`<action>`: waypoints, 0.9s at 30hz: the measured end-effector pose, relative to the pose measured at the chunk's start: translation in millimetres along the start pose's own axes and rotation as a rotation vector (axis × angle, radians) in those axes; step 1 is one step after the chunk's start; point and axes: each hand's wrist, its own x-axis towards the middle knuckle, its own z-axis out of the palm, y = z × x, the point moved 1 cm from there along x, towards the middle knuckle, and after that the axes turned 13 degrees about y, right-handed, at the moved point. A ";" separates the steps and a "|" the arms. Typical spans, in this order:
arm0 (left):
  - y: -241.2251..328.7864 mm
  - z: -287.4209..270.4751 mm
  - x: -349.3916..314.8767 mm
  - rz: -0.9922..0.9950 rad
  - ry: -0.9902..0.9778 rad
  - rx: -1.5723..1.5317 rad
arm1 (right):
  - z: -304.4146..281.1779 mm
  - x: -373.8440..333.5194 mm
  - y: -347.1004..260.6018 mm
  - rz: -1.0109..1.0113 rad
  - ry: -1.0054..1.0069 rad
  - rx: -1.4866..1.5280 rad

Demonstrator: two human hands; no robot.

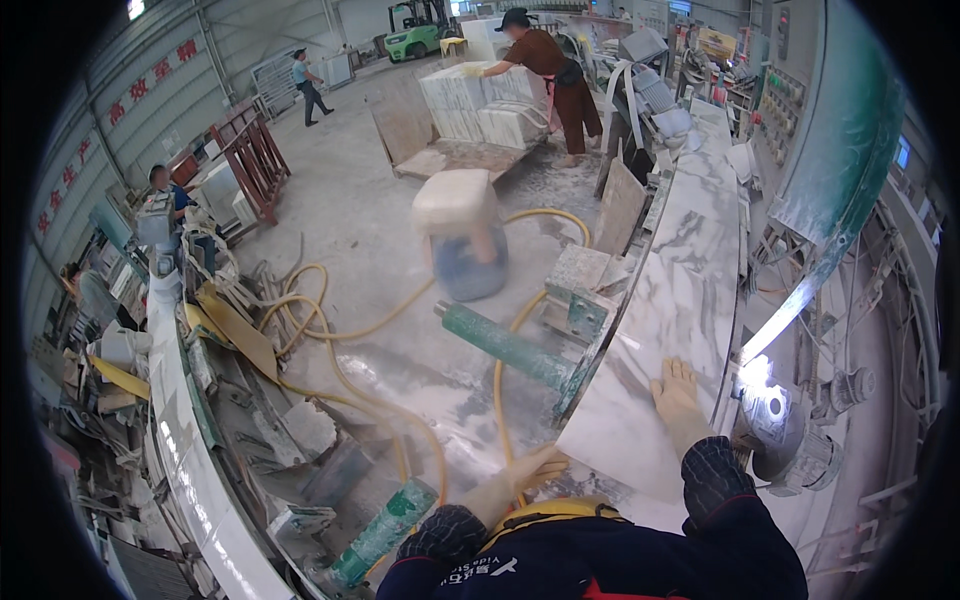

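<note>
Nearest the camera, along the lower edge of the frame, is the wearer's dark jacket point(640, 565), its cuffs leading to two hands. The right hand point(677, 388), right of lower centre, lies flat and palm down, fingers extended toward the top of the frame, pinching nothing. The left hand point(530, 468), at lower centre, has its fingers stretched out toward the near left corner of a slab; whether the thumb bears on the edge cannot be told.

The slab point(655, 340), white with grey veins, lies face up on a long, narrow worktop point(604, 350) in the right half of the frame. Its long axis runs from lower centre to upper right, the angled near end pointing back toward the wearer. Whether the stone is one length or several pieces butted together is unclear.

As a judgement, the material is heavy, stiff and brittle, its smooth face slippery if wet and its corners prone to chipping. The sounder hold would be on opposite long edges, with support beneath, rather than on the pointed corner.

Left of the worktop, a green bar point(505, 343) juts out above the floor, and a yellow hose point(437, 450) curves below it. Toward the upper centre, a co-worker point(545, 55) leans over stacked white blocks point(455, 108).
</note>
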 end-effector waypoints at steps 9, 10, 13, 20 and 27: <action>-67.0 -123.1 -27.9 0.047 0.405 -0.082 | 8.7 14.5 12.1 -0.078 0.013 -0.051; -78.2 -134.6 -34.7 0.064 0.471 -0.086 | 9.1 16.9 12.4 -0.083 0.006 -0.062; -105.6 -162.4 -48.7 0.026 0.599 -0.146 | 8.5 24.8 10.8 -0.068 -0.026 -0.100; -132.3 -184.9 -57.9 0.006 0.721 -0.192 | -11.8 46.2 -6.2 -0.006 -0.220 -0.180; -129.0 -178.1 -61.2 0.048 0.744 -0.124 | -35.0 62.2 -29.4 0.069 -0.364 -0.295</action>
